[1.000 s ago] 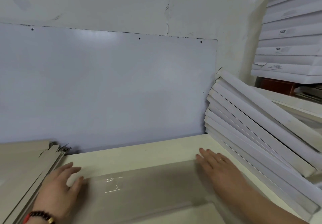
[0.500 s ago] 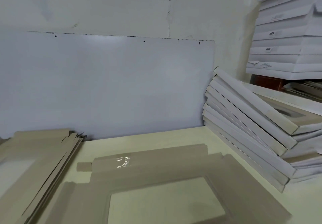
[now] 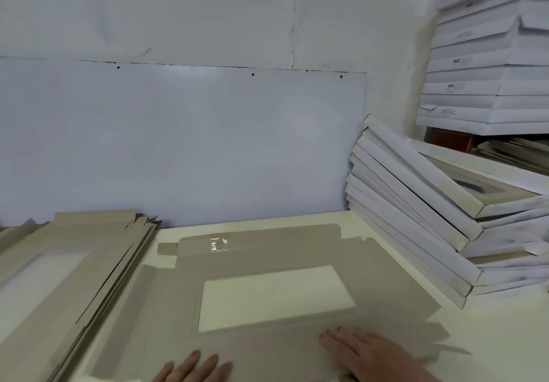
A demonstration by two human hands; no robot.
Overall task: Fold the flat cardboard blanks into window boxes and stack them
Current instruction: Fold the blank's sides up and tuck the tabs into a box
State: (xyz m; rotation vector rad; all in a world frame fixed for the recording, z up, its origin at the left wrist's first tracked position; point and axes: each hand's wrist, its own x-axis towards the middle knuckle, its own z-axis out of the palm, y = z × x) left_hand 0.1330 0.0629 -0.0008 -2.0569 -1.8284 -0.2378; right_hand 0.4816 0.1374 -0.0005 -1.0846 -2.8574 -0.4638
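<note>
Head view: lying flat on the cream bench [image 3: 490,337], a brown cardboard blank [image 3: 297,251] with its window cutout at the centre. Pressing down on the blank's near edge, both hands with fingers straight and spread: left hand [image 3: 193,368] at 6 o'clock, right hand [image 3: 365,355] at 5 o'clock. Resting at 9 o'clock, a pile of flat blanks [image 3: 68,277]. Leaning at 3 o'clock, a stack of folded boxes [image 3: 416,203].

Flat blank [image 3: 267,260]: grey-beige card, clear glossy window. Table [image 3: 490,337]: pale cream. Folded boxes [image 3: 416,203]: white outside, beige faces. Wall panel [image 3: 178,144]: bluish white.
</note>
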